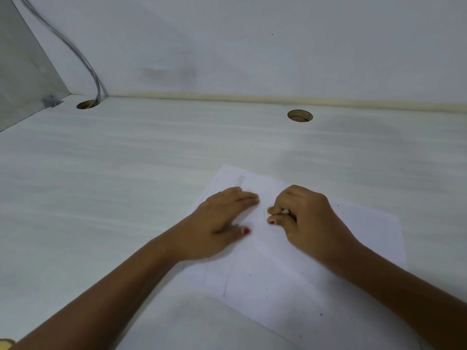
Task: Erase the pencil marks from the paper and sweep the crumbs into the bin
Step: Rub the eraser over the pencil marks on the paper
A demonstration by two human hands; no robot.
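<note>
A white sheet of paper [298, 279] lies on the pale desk, carrying faint pencil lines [227, 279] and small dark crumbs [321, 314]. My left hand [222, 218] presses flat on the paper's left part, fingers straight. Just to its right, my right hand [303, 213] pinches a small white eraser [269, 212] between thumb and curled fingers, its tip down on the paper. No bin is in view.
The desk [113, 185] has two round cable holes, one at the back left [87, 104] and one at the back middle [300, 115]. A grey cable [83, 61] runs down the wall into the left hole. A metal side panel [22, 72] closes the left.
</note>
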